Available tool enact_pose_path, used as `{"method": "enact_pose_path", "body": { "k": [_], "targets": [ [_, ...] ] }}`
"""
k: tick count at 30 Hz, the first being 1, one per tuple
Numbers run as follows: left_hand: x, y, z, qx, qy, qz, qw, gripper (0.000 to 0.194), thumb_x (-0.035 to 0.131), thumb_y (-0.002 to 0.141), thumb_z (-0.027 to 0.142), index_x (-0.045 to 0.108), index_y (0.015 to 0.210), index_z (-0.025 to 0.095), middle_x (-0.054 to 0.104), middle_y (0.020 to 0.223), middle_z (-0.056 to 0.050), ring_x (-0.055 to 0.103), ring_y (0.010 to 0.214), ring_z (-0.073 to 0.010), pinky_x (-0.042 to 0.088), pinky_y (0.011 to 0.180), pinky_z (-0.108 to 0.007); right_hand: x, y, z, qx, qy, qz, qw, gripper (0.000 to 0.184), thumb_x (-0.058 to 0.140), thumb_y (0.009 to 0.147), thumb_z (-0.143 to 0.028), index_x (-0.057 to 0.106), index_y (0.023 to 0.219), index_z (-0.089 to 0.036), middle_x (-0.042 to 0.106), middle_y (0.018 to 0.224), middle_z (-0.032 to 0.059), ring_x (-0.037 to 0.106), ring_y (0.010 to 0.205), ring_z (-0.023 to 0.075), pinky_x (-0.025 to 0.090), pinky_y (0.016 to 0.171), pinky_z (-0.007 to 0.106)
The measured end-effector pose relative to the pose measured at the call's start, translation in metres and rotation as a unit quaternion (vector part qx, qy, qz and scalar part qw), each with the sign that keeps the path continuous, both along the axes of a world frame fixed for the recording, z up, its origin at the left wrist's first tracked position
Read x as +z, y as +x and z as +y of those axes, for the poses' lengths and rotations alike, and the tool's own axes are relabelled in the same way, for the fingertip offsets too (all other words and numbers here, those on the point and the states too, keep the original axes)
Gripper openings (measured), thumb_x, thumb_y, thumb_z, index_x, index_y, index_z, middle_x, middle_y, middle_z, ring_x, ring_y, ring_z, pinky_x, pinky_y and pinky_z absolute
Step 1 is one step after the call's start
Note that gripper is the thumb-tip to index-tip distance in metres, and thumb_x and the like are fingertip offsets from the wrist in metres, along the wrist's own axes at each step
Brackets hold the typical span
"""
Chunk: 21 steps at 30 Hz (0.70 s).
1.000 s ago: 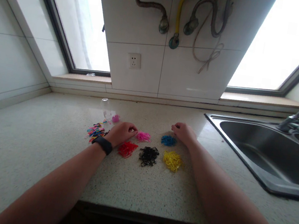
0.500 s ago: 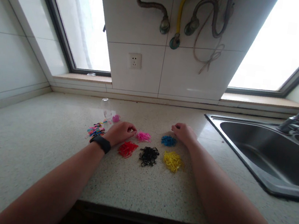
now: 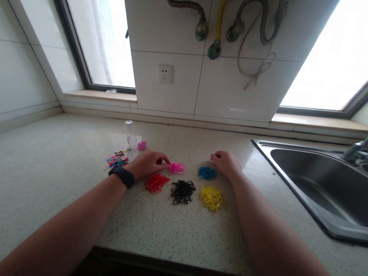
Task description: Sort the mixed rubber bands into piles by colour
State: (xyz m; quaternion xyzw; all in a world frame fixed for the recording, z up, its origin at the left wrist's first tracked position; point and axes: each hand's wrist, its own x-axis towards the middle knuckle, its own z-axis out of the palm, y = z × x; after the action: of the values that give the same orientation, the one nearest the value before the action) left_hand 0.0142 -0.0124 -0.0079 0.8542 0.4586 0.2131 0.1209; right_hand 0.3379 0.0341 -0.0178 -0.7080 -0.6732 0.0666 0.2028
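Note:
My left hand [image 3: 148,164], with a black band on its wrist, touches the left edge of a heap of pink rubber bands [image 3: 176,168]. Its thumb and index finger come together there; whatever is between them is too small to make out. Just behind the blue rubber bands [image 3: 207,173] rests my right hand [image 3: 224,161], fingers curled together, their contents hidden. Nearer me lie heaps of red rubber bands [image 3: 156,183], black rubber bands [image 3: 182,192] and yellow rubber bands [image 3: 212,198]. Left of my left wrist is a mixed-colour heap of rubber bands [image 3: 117,159].
A clear plastic bottle [image 3: 129,133] stands behind the mixed heap, beside a pink cap [image 3: 142,145]. To the right, a steel sink [image 3: 303,197] with a faucet [image 3: 362,151] is set into the speckled countertop [image 3: 169,235]. A tiled wall with pipes and a socket [image 3: 166,74] rises behind.
My left hand's fingers have reached slightly forward onto the edge of the pink rubber bands. My right hand has hardly moved, and the heaps look the same.

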Motion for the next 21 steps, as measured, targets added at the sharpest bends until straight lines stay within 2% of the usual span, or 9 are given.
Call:
{"method": "enact_pose_path", "body": {
  "k": [10,15,18,21],
  "targets": [
    [-0.001,-0.002,0.001,-0.012,-0.008,-0.011,1.000,0.024,0.059,0.088,0.032,0.076,0.100,0.020,0.067,0.071,-0.003,0.056,0.064,-0.0141,0.038,0.059,-0.026,0.000,0.000,0.001,-0.001,-0.003,-0.009,1.000,0.034,0.050,0.087,-0.046,0.078,0.093,-0.027,0.076,0.093,0.0079,0.068,0.086,0.0249,0.040,0.062,0.029],
    [0.005,0.004,-0.006,-0.055,0.016,-0.028,0.998,0.025,0.057,0.091,0.030,0.075,0.107,0.021,0.066,0.093,-0.007,0.059,0.083,-0.0177,0.045,0.077,-0.030,0.000,0.000,0.001,-0.001,-0.010,-0.010,1.000,0.035,0.050,0.087,-0.047,0.078,0.094,-0.027,0.076,0.094,0.0076,0.068,0.086,0.0238,0.041,0.064,0.028],
    [0.009,0.007,-0.009,-0.084,0.028,-0.011,0.996,0.027,0.057,0.091,0.028,0.074,0.110,0.024,0.061,0.101,-0.008,0.057,0.095,-0.0202,0.045,0.089,-0.035,0.000,-0.001,0.001,-0.003,-0.012,-0.012,1.000,0.035,0.050,0.087,-0.047,0.078,0.095,-0.027,0.076,0.094,0.0077,0.068,0.085,0.0243,0.041,0.064,0.029],
    [0.007,0.008,-0.009,-0.080,0.046,0.022,0.995,0.028,0.055,0.092,0.029,0.074,0.112,0.024,0.058,0.103,-0.008,0.054,0.101,-0.0224,0.042,0.096,-0.038,0.000,-0.001,0.000,-0.002,-0.009,-0.017,1.000,0.036,0.050,0.087,-0.047,0.078,0.096,-0.026,0.076,0.095,0.0086,0.068,0.086,0.0250,0.041,0.063,0.029]
  ]
}}
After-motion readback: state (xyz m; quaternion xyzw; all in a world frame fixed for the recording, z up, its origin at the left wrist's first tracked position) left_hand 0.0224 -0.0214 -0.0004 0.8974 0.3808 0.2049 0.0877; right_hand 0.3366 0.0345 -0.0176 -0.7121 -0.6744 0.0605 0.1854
